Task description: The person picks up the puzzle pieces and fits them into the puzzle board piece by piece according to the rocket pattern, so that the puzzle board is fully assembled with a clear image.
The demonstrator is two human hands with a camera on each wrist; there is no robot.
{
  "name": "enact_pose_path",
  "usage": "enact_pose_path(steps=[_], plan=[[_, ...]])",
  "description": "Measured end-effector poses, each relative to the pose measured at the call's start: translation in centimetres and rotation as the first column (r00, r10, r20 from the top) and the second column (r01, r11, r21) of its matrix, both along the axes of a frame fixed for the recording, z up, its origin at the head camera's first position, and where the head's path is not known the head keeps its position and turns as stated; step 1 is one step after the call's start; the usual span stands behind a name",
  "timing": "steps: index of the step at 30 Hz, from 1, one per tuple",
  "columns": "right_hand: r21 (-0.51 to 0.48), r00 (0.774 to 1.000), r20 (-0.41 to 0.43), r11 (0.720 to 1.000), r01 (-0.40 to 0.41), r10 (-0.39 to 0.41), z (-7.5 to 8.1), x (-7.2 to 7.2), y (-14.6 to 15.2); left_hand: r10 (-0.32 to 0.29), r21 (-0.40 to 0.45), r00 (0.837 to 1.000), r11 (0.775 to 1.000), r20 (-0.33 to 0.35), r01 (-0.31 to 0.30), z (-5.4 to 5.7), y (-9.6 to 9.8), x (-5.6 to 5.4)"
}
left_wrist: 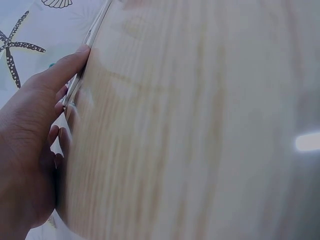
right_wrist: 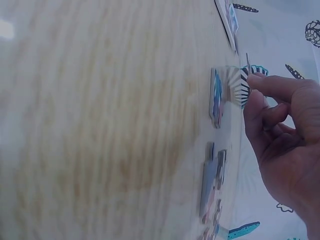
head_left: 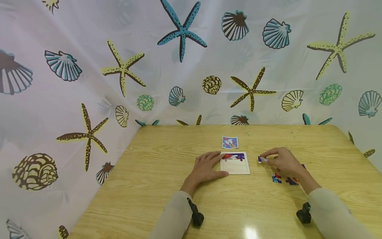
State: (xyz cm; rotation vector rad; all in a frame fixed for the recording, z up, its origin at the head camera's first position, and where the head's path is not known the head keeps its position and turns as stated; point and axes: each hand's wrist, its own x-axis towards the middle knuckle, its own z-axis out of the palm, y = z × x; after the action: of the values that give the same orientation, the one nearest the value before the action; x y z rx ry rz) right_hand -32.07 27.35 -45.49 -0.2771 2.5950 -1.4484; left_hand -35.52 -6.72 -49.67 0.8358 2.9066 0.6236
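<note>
A white puzzle tray (head_left: 234, 169) lies on the table with joined purple, red and white pieces (head_left: 238, 156) along its top. My left hand (head_left: 206, 167) rests at the tray's left side, fingers spread over the upper left and thumb at the lower left corner. In the left wrist view, the thumb of that hand (left_wrist: 37, 115) touches the tray's edge. To the right of the tray, my right hand (head_left: 282, 161) pinches a small purple and white puzzle piece (head_left: 259, 159) between thumb and index finger. The piece (right_wrist: 248, 61) appears edge-on in the right wrist view, raised off the table.
Several loose puzzle pieces (head_left: 276, 178) lie below and beside the right hand, partly hidden by its wrist. A small picture card (head_left: 230, 142) with a white cartoon figure lies behind the tray. A curtain (head_left: 191, 109) printed with shells and starfish surrounds the wooden table (head_left: 167, 146).
</note>
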Motion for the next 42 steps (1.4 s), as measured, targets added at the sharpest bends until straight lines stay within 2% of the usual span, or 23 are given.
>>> enact_pose_path(steps=[8, 18, 30, 42], plan=[[-0.013, 1.000, -0.002, 1.000, 0.004, -0.004, 0.0, -0.5, -1.7, 0.000, -0.001, 1.000, 1.000, 0.000, 0.000, 0.1, -0.2, -0.1], [-0.016, 0.999, 0.030, 1.000, 0.016, -0.016, -0.3, -1.2, -3.5, 0.008, -0.040, 1.000, 0.999, -0.009, -0.009, -0.6, -0.2, -0.5], [-0.011, 0.999, -0.043, 0.999, -0.030, 0.030, -0.8, -1.6, -5.7, 0.015, -0.016, 1.000, 1.000, 0.003, -0.015, -0.2, -0.3, 0.0], [0.047, 0.993, -0.107, 0.998, -0.043, 0.048, -1.1, -2.1, -7.4, 0.011, -0.017, 1.000, 1.000, 0.001, -0.011, -0.4, -0.1, -0.3]])
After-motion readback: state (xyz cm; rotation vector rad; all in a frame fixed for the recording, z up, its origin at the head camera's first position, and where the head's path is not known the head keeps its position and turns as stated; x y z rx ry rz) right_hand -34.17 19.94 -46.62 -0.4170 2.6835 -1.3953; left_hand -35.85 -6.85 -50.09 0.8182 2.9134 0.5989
